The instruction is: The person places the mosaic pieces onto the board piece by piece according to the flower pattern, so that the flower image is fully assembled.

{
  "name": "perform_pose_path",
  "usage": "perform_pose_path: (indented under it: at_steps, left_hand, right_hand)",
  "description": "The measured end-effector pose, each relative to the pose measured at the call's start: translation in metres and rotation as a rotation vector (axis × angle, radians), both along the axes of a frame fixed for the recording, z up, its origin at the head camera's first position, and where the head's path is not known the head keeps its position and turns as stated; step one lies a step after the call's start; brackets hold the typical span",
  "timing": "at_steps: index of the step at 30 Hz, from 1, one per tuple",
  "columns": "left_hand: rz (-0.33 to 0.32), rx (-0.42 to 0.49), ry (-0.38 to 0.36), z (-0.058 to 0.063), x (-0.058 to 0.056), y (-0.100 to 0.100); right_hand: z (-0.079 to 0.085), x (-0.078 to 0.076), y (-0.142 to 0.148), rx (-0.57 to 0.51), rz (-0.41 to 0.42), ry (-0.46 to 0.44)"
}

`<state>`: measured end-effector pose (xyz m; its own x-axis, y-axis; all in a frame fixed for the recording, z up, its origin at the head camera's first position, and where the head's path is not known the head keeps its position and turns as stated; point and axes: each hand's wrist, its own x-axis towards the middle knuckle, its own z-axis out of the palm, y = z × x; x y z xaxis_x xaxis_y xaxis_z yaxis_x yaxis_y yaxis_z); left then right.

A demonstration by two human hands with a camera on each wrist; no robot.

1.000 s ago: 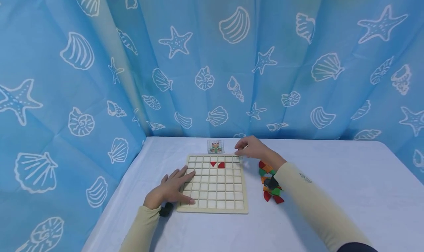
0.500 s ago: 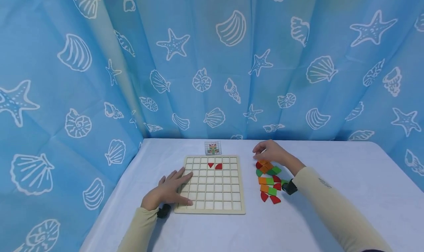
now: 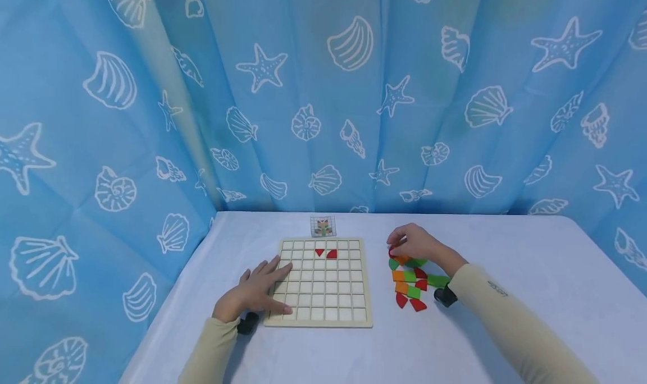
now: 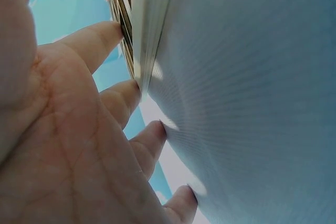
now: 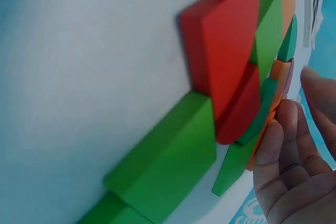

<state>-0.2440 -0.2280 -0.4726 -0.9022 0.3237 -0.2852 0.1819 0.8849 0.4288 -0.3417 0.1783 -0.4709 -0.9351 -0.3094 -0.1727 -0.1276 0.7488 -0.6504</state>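
Note:
A cream gridded wooden board (image 3: 318, 324) lies on the table, with a red triangle (image 3: 319, 252) and a red quarter-round piece (image 3: 331, 254) in its second row. My left hand (image 3: 254, 292) rests spread over the board's left edge; in the left wrist view its fingertips (image 4: 113, 30) reach the rim. To the right, my right hand (image 3: 418, 243) is over the far end of a pile of coloured pieces. Its fingertips are at a small red piece (image 3: 391, 251) beside an orange piece (image 3: 401, 259). In the right wrist view thumb and fingers stand apart.
Several red, orange and green pieces (image 3: 409, 276) lie loosely grouped right of the board. Behind the board lies a small pattern card (image 3: 323, 227) with a coloured figure. A blue shell-print curtain (image 3: 323, 120) hangs along the far table edge.
My right hand has moved right from the board's far right corner to the pile of pieces, then lowered onto its far end. The left hand has stayed on the board.

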Motion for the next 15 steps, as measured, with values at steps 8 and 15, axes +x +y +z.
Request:
perform_pose_path:
  at_steps: [8, 15]
  left_hand:
    - [0.019, -0.008, -0.001, 0.0002, -0.0005, 0.0003]
    - [0.009, -0.001, 0.004, 0.0014, 0.0013, -0.0004]
  right_hand:
    - [0.003, 0.0049, -0.0027, 0.072, 0.014, -0.01]
    - [0.0063, 0.0052, -0.0022, 0.084, 0.03, -0.047]
